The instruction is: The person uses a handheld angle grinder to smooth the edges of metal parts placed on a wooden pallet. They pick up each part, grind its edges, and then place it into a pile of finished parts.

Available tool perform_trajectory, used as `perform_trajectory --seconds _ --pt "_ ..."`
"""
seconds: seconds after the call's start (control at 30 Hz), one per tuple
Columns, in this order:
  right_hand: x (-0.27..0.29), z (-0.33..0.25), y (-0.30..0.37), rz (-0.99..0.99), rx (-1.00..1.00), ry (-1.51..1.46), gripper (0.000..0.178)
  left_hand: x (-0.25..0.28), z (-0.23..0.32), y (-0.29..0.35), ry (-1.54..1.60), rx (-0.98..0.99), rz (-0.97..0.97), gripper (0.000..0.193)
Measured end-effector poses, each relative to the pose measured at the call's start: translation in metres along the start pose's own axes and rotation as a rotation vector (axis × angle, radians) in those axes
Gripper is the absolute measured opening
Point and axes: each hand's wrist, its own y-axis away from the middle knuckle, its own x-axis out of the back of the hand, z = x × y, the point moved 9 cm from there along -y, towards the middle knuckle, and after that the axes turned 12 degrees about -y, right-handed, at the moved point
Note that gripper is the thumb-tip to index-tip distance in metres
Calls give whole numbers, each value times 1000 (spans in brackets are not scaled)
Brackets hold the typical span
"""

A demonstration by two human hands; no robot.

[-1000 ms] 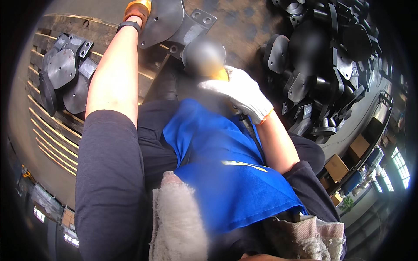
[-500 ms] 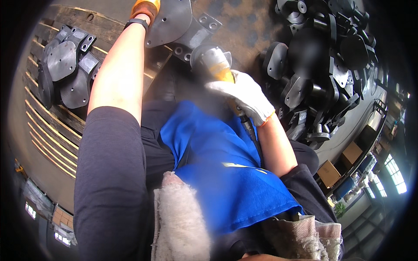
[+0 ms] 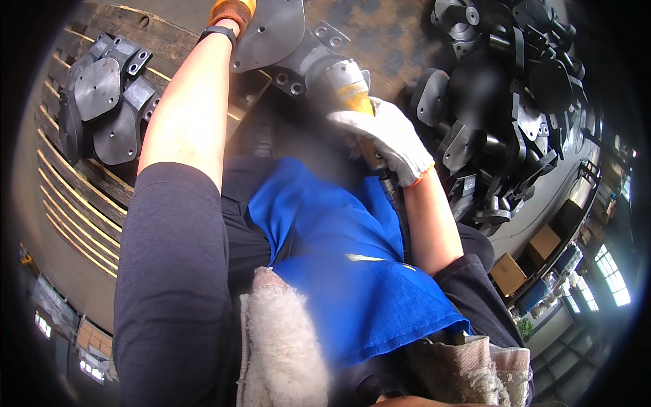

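My right hand (image 3: 392, 139), in a white knit glove, is wrapped round the body of a yellow angle grinder (image 3: 356, 97). Its silvery head rests close to or against a dark metal bracket (image 3: 333, 37) with paired holes; the blurred disc hides any contact. Joined to or lying by that bracket is a flat, rounded metal plate (image 3: 268, 37). My left hand (image 3: 232, 10), in a yellow-and-orange glove, reaches the plate's left side at the top edge, its fingers out of the picture. A dark cord runs down from the grinder's rear.
Several similar dark metal parts (image 3: 97, 88) lie on the slatted wooden pallet (image 3: 169, 44) at left. A large heap of such parts (image 3: 468, 142) rises at right. My blue apron (image 3: 366, 224) covers my lap. Cardboard boxes (image 3: 508, 274) stand farther right.
The grinder and my right hand have shifted slightly right, and the grinder head now overlaps the bracket more. My left hand and the plate have also moved slightly right in view.
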Motion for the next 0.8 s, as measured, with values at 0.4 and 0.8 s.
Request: perform_trajectory --seconds 0.4,0.8 --pt "-12 16 14 20 -146 109 41 7 -2 4 26 -1 -88 22" --pt "-3 3 6 -20 -23 -7 32 -8 -1 -9 34 17 -22 21"
